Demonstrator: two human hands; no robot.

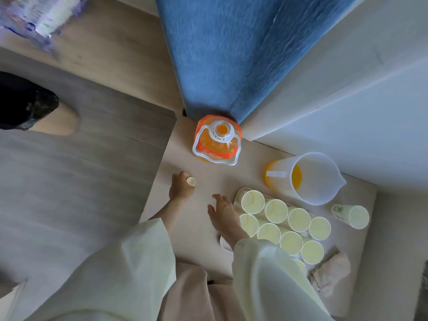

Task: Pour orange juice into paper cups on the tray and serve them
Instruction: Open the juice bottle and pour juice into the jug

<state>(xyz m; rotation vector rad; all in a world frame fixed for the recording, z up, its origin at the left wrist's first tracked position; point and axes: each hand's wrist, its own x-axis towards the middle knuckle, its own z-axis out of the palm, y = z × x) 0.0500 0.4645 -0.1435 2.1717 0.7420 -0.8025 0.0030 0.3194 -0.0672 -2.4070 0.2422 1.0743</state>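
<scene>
Tabletop (pale wood), grey floor, blue fabric, left hand pinching cap

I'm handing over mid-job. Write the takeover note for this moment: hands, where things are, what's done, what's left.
Left hand: pinches the bottle cap above the table.
Right hand: open, holds nothing, beside the tray.
Juice bottle: uncapped, upright at the far side of the table.
Pitcher: some juice inside, just beyond the tray.
Paper cups: on the tray, all look empty; a spare cup sits off the tray.
Done: bottle opened, juice in pitcher.
Left: fill the cups, serve.
</scene>
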